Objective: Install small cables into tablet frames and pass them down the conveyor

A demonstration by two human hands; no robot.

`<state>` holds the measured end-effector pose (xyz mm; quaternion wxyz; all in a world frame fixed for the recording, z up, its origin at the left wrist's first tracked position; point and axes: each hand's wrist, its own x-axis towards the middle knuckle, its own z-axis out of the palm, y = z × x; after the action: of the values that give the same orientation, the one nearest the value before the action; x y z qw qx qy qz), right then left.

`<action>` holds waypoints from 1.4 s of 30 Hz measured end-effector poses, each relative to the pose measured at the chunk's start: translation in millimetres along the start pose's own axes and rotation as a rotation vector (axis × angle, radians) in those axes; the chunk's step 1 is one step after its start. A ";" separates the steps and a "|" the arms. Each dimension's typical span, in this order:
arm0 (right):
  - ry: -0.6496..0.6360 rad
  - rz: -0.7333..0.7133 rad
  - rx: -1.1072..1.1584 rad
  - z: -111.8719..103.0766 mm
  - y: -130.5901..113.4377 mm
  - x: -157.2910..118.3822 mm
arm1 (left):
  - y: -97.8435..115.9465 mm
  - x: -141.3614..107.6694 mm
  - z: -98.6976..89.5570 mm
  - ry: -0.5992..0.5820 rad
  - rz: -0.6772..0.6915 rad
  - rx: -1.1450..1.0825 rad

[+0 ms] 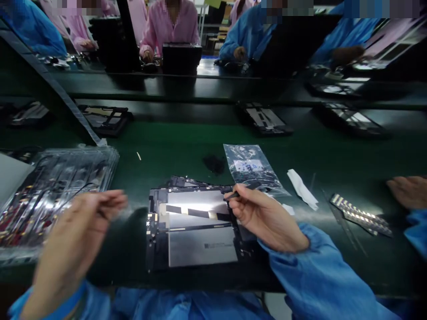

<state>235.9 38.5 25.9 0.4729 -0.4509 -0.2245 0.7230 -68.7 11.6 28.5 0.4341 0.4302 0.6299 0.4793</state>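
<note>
An opened tablet [203, 246] lies in front of me, with silver panels, a black frame and a striped black-and-light strip across it. My right hand [263, 213] pinches a slim black tool [238, 194] over its upper right corner; the tool's exact kind is unclear. To the left, my left hand [78, 235] is raised beside a clear plastic tray [113, 164] full of cables and small parts. Its fingers are curled together and blurred, so whatever they may hold is hidden. Behind the tablet's top edge another dark part [183, 180] sticks out.
Beyond the tablet lie a clear labelled bag [255, 166], a dark heap [214, 163] and white paper [302, 189]. At right are a strip of small parts [360, 215] and another person's hand [408, 191]. More devices [265, 119] stand on the far strip; co-workers sit opposite.
</note>
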 end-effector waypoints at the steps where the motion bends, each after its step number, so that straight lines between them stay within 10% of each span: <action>1: -0.019 -0.002 -0.024 3.8 0.7 0.0 | 8.7 -4.6 22.6 -0.137 -0.071 -0.204; 4: -0.067 0.009 -0.035 13.4 3.3 0.2 | 20.2 -13.4 75.6 -0.491 -0.279 -0.504; 9: -0.056 0.061 0.006 18.3 6.6 5.1 | 16.7 -17.5 102.8 -0.676 -0.368 -0.648; 20: -0.042 0.067 -0.066 17.6 8.2 11.7 | 8.2 -13.5 97.5 -0.614 -0.338 -0.565; 27: 0.214 -0.416 -0.521 5.5 2.7 33.6 | 5.4 -4.9 89.6 -0.419 -0.249 -0.357; 42: 0.143 -0.570 -0.984 6.6 16.6 46.8 | 1.2 -2.9 91.5 -0.401 -0.198 -0.316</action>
<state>215.4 73.1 -3.9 0.3976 -0.5875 -0.6145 0.3451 19.9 30.1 15.1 0.6567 0.3794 0.4878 0.4323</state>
